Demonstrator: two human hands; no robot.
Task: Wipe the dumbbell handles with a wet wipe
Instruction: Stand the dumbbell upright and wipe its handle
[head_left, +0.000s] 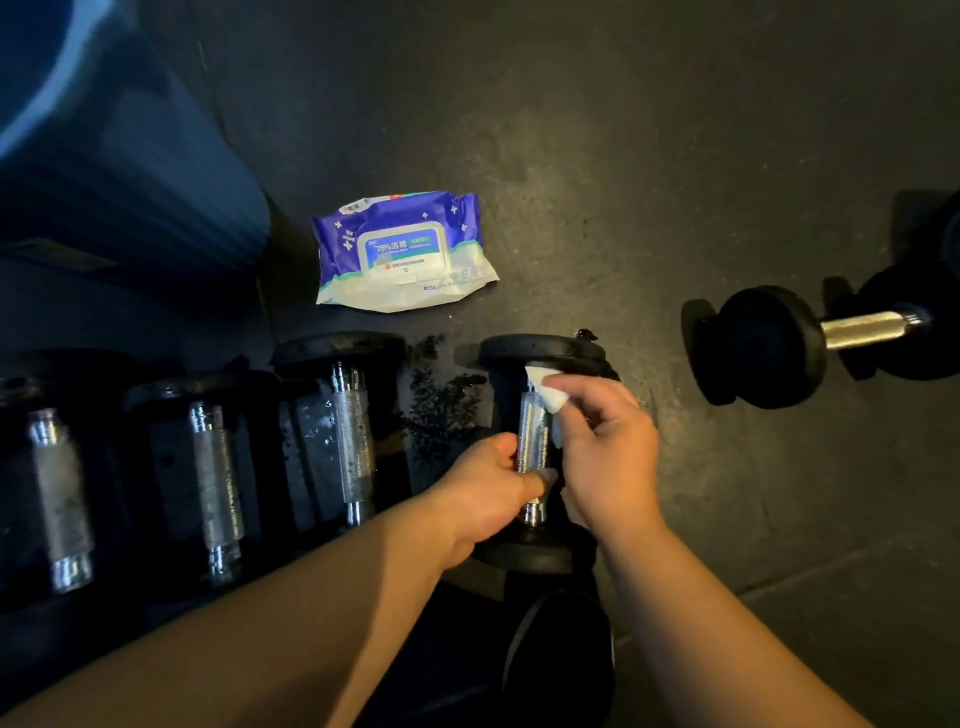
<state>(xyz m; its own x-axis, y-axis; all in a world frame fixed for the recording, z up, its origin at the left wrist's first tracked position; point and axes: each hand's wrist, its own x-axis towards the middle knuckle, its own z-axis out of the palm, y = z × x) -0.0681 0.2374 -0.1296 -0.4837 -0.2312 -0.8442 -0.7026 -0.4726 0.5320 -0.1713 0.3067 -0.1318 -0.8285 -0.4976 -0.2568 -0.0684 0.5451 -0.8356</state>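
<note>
- Progress: the wet wipe is on the handle of the dumbbell in hand, so this one is mid-wipe. Landmark for everything below.
- Left of it, three more dumbbells in a row on the floor: nearest, middle, far. Floor between the nearest one and the landmark looks wet and speckled; can't tell from sheen alone which handles are done.
- Right of it, well apart: another dumbbell, lying crosswise. Judging by position, still to do.
- Wipe pack lies beyond the landmark, slightly left, lid closed.
- Left hand: fingers curled round the lower handle, thumb across the front, steadying it.
- Right hand: fingers pinch the folded wipe against the upper right side of the handle, near the top plate.
</note>
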